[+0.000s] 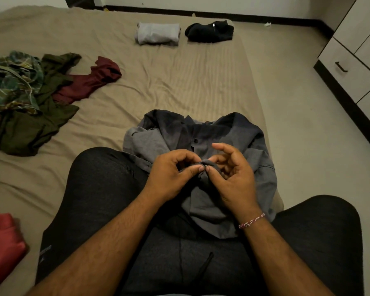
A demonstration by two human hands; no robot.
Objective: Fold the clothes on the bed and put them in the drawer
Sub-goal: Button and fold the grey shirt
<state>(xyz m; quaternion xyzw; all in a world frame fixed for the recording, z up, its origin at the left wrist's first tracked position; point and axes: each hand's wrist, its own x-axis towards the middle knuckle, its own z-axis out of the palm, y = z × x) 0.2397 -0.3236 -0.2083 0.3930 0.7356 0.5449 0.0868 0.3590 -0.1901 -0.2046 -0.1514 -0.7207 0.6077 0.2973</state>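
- Grey cloth is pinched between the thumbs and fingertips of both hands, at a small dark button (203, 166) on the front placket of the grey shirt (222, 133).
- The left hand (169, 178) is seen with its fingers curled and its thumb pressed onto the raised fold of cloth just left of the button.
- The right hand (233, 178) is seen with thumb and a lower finger closed on the same fold from the right, while its upper fingers are spread apart and lifted free of the cloth.
- A red and white thread bracelet (252, 221) is worn on the right wrist.
- The grey shirt is spread over the person's lap and onto the beige bed sheet (179, 77) ahead, between the knees, which are covered in dark trousers (98, 189).
- A second button is visible higher up the placket, beyond the hands.
- A loose heap is found well to the left on the bed: a maroon garment (90, 82), an olive green garment (30, 124) and a patterned green garment (11, 82), overlapping one another.
- Two folded items are laid side by side at the far end of the bed: a light grey folded garment (157, 33) and a black folded garment (209, 30).
- A red cloth (2, 244) is seen at the lower left edge.
- A white drawer unit (350, 69) with a dark handle stands on the floor to the right of the bed.
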